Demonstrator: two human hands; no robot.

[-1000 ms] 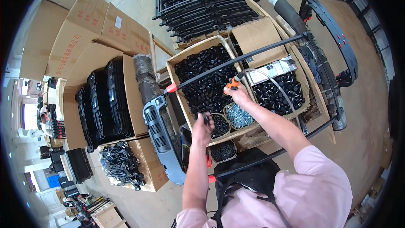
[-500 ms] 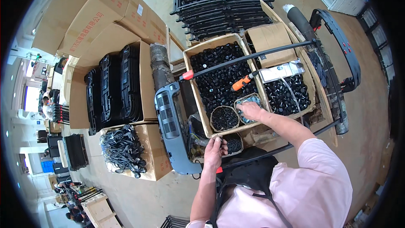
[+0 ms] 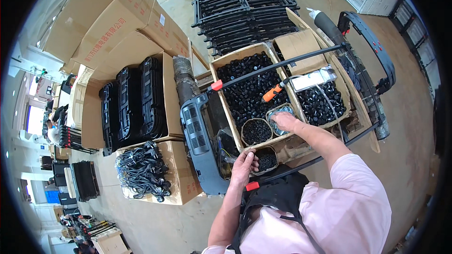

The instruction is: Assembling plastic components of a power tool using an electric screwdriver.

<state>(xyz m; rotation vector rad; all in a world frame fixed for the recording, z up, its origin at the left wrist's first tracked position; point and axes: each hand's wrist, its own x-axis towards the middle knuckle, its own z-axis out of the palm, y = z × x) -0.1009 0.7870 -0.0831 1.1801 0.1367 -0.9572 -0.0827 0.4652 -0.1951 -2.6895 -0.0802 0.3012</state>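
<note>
Right hand [image 3: 284,121] sat in the screws [image 3: 286,109], fingers bunched, catch hidden; left hand [image 3: 246,163] curled narrow beside black bits [image 3: 267,159], couldn't tell if holding; hasty pull-out risked strewing screws among caps [image 3: 249,99] beyond; driver [image 3: 271,93] past right hand might've slipped if knocked; far bar [image 3: 310,56] obstructed higher reach

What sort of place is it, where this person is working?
Probably an assembly workshop or small factory: the person's right hand is among small, silver metal screws, an orange, cylindrical handheld tool lies nearby, and flat, black, metal-looking frames are stacked beyond.
</note>
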